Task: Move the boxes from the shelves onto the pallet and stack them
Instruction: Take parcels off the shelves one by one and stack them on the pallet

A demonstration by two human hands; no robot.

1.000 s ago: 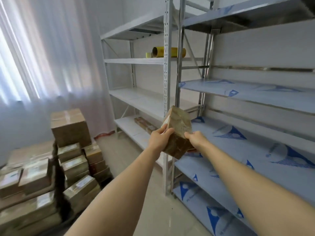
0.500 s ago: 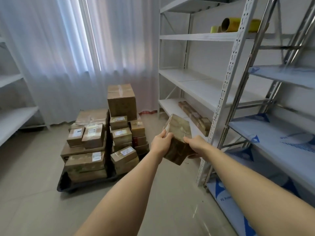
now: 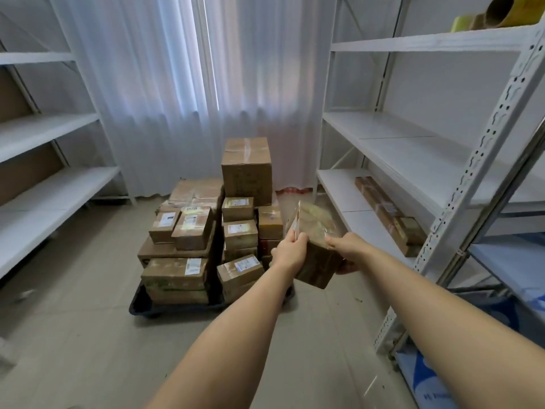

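On the left, the shelves (image 3: 44,184) are showing no boxes. In the middle, the pallet (image 3: 138,305) is already carrying a stack (image 3: 206,231) of many boxes, the tallest box (image 3: 247,172) sitting at the back. The left hand (image 3: 290,252) is gripping one side of a box (image 3: 317,249) and the right hand (image 3: 343,249) is gripping the other side, so the box is hanging tilted in the air, just right of the stack. On the right, one long box (image 3: 386,215) is lying on a low shelf (image 3: 348,196). I judge most of the work is done; the held box and the long one are remaining.
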